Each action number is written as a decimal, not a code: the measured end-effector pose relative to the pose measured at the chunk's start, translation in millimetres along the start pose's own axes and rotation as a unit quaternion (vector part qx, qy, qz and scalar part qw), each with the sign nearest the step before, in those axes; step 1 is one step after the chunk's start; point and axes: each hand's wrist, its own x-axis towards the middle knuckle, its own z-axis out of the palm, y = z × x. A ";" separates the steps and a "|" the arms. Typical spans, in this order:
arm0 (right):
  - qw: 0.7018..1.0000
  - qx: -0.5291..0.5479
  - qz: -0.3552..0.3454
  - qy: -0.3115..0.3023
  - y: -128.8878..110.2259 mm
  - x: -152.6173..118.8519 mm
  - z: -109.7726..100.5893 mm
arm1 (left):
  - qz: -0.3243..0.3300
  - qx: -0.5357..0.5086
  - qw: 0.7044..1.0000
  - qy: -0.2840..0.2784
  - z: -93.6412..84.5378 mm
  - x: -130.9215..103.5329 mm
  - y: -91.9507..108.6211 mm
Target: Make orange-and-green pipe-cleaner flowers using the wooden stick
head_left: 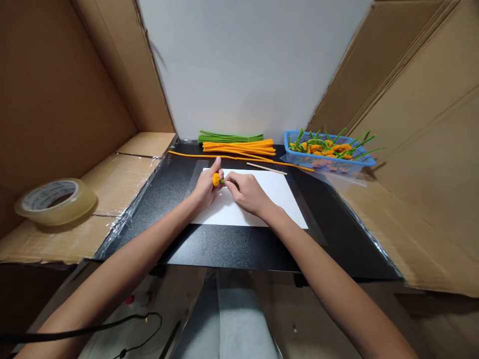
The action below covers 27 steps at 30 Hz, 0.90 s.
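Note:
A small orange pipe-cleaner pumpkin (216,180) is held above the white sheet (279,194), its short green stem (222,181) pointing right. My left hand (206,187) is closed around the pumpkin, thumb raised. The fingertips of my right hand (247,192) pinch the green stem. Behind my hands, a thin wooden stick (266,168) lies at the sheet's far edge. Long orange pipe cleaners (187,155) stretch across the table just beyond.
Bundles of green pipe cleaners (230,137) and orange pipe cleaners (239,147) lie at the back. A blue basket (325,162) at back right holds several orange pieces with green stems. Clear tape (80,202) rests on cardboard at left. Cardboard walls flank the black table (224,247).

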 end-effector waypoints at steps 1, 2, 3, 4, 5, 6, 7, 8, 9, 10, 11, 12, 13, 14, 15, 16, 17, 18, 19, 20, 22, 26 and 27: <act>1.000 0.001 0.030 -0.004 -2.0 0.1 1.2 | 0.015 0.023 0.999 0.019 -0.9 1.0 -1.2; 0.999 0.004 0.054 -0.006 -3.8 0.2 2.2 | 0.030 0.045 0.998 0.035 -1.9 2.0 -2.5; 0.998 0.011 0.069 -0.004 -5.0 0.4 3.0 | 0.045 0.062 0.996 0.047 -2.8 2.9 -3.6; 0.997 0.025 0.077 -0.002 -5.8 0.8 3.8 | 0.058 0.073 0.994 0.054 -3.5 3.6 -4.4; 0.995 0.046 0.083 0.002 -5.9 1.2 4.6 | 0.070 0.081 0.993 0.056 -4.1 4.2 -4.8; 0.993 0.074 0.090 0.005 -5.6 1.8 5.3 | 0.083 0.087 0.991 0.057 -4.4 4.5 -4.9; 0.989 0.109 0.099 0.006 -5.0 2.4 6.0 | 0.094 0.091 0.990 0.056 -4.5 4.6 -4.7; 0.983 0.149 0.112 0.004 -4.2 3.1 6.6 | 0.103 0.094 0.989 0.056 -4.3 4.6 -4.3; 0.974 0.190 0.127 -0.001 -3.4 3.8 7.1 | 0.109 0.094 0.988 0.057 -4.0 4.6 -3.9; 0.962 0.231 0.143 -0.006 -2.9 4.5 7.5 | 0.111 0.092 0.988 0.058 -3.6 4.6 -3.8; 0.950 0.268 0.159 -0.010 -2.7 5.3 7.8 | 0.112 0.088 0.988 0.062 -3.1 4.8 -3.9; 0.938 0.300 0.176 -0.011 -2.9 6.1 8.0 | 0.113 0.084 0.988 0.066 -2.5 5.1 -4.4; 0.926 0.325 0.192 -0.009 -3.4 6.8 8.1 | 0.116 0.081 0.987 0.072 -2.1 5.6 -5.2; 0.915 0.346 0.207 -0.006 -4.1 7.6 8.1 | 0.122 0.079 0.986 0.079 -1.7 6.2 -6.2; 0.905 0.363 0.221 -0.004 -5.0 8.3 8.2 | 0.127 0.078 0.985 0.085 -1.4 6.8 -7.3; 0.897 0.377 0.232 -0.002 -5.9 8.9 8.2 | 0.130 0.077 0.984 0.092 -1.4 7.5 -8.2; 0.890 0.387 0.242 -0.002 -6.8 9.3 8.2 | 0.131 0.076 0.984 0.097 -1.6 8.0 -8.8; 0.885 0.395 0.248 0.000 -7.6 9.4 8.2 | 0.130 0.076 0.984 0.100 -2.0 8.4 -9.0; 0.883 0.397 0.250 0.001 -8.1 9.3 8.1 | 0.128 0.079 0.983 0.101 -2.7 8.5 -8.5; 0.885 0.394 0.248 0.001 -8.2 9.0 7.8 | 0.130 0.089 0.983 0.098 -3.6 8.2 -7.6; 0.896 0.377 0.234 0.000 -7.5 7.7 6.9 | 0.149 0.125 0.978 0.074 -5.7 6.8 -5.0; 0.919 0.331 0.211 0.018 -1.3 5.1 3.7 | 0.167 0.176 0.969 -0.047 -8.2 1.2 -3.0; 0.923 0.319 0.215 0.026 0.8 4.9 3.0 | 0.163 0.180 0.968 -0.068 -8.0 -0.3 -3.7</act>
